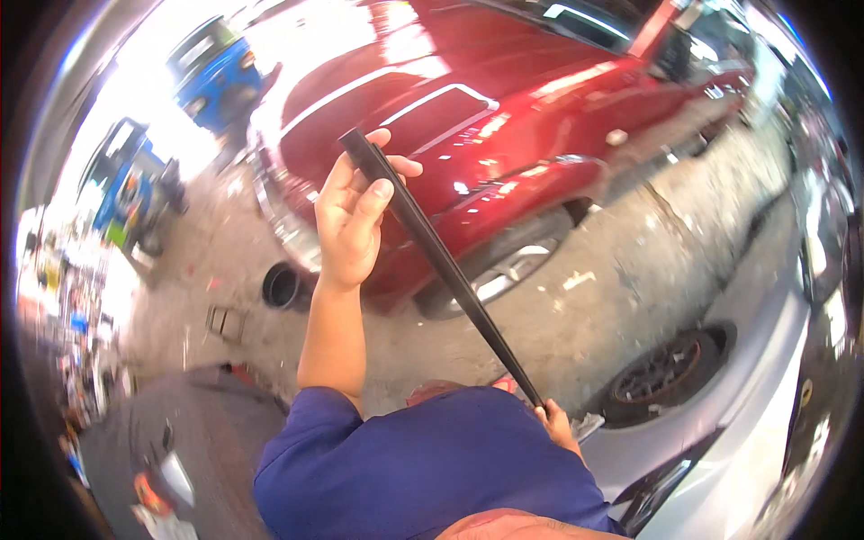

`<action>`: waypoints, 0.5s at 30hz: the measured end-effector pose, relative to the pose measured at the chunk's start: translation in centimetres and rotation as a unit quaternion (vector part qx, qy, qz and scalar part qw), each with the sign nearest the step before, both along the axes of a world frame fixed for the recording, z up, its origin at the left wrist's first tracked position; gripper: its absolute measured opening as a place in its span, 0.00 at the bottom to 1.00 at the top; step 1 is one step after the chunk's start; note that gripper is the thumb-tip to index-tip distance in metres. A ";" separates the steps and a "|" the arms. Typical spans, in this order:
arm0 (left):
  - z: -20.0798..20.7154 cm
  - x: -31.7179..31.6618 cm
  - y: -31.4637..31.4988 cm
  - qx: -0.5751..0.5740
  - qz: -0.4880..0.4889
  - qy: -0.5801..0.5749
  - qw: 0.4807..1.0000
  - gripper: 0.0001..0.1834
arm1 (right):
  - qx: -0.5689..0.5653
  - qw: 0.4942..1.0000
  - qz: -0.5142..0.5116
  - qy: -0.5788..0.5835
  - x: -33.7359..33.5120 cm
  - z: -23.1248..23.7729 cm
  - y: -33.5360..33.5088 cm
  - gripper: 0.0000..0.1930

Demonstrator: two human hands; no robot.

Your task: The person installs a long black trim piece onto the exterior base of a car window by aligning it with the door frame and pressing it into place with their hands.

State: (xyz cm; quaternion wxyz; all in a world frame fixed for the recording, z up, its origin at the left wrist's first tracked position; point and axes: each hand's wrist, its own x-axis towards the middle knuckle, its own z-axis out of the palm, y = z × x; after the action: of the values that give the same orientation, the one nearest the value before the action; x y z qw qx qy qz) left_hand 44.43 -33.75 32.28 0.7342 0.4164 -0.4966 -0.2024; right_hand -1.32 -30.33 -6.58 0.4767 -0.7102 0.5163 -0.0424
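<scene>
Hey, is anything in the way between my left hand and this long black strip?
Nothing visible is: your left hand is right on the upper end of the black strip, thumb in front, while your right hand holds the lower end. The red car is behind the strip, not between.

A vehicle repair workshop, to judge by the red car filling the upper middle, a silver car at lower right, blue vehicles at upper left, stained concrete floor, a black bucket left of centre, and crowded clutter along the left edge.
</scene>
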 end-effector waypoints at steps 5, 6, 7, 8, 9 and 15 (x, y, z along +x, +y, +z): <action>-0.9 -10.5 -15.3 -0.009 -0.062 0.009 0.998 0.17 | -0.004 0.996 -0.091 -0.017 -7.4 -0.2 -4.6 0.20; -1.0 -12.1 -18.0 0.001 -0.054 0.015 0.998 0.15 | -0.019 0.995 -0.101 -0.014 -8.2 -0.4 -5.4 0.20; -1.3 -13.6 -20.9 0.015 -0.043 0.025 0.999 0.15 | -0.011 0.993 -0.111 -0.026 -8.9 -0.6 -6.3 0.20; -1.7 -15.2 -23.8 0.018 -0.044 0.039 0.998 0.18 | 0.016 0.993 -0.118 -0.005 -9.3 -0.9 -7.4 0.20; -2.2 -16.6 -26.5 0.022 -0.057 0.039 0.997 0.18 | 0.010 0.992 -0.129 -0.015 -9.5 -1.3 -8.6 0.21; -5.8 -25.0 -43.3 0.093 -0.253 0.148 0.952 0.24 | -0.069 0.969 -0.235 -0.028 -9.3 -3.1 -20.3 0.20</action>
State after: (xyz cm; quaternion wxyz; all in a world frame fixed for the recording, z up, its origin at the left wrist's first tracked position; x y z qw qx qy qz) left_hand 19.42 -77.10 26.48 0.6823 0.3090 -0.4504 -0.4859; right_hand -10.64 -50.63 -9.63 0.4175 -0.5985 0.6511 -0.2088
